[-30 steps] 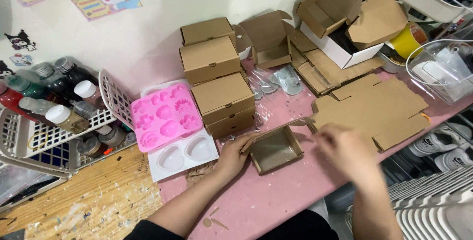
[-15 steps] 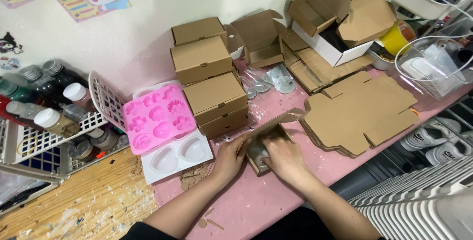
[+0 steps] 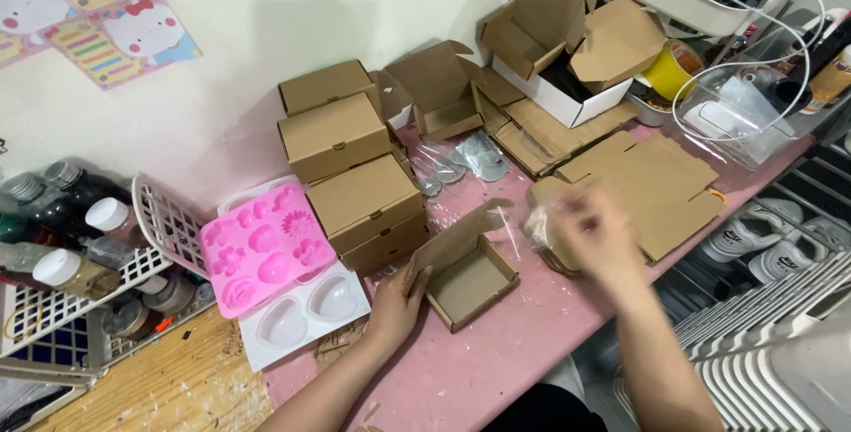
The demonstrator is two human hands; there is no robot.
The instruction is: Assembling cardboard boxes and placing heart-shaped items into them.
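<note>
Box-wise, we've got our left hand (image 3: 396, 301) gripping the open cardboard box (image 3: 467, 278) by its left wall, while our blurry right hand (image 3: 592, 226) hovers up-right of it, fingers too smeared to tell.

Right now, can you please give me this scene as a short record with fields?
Left hand: holds the side of an open cardboard box
Right hand: blurred, holds something in a clear wrapper
Surface: pink table
Beside the box: pink mould on a white mould
Behind: closed boxes stacked; flat cardboard sheets
</note>
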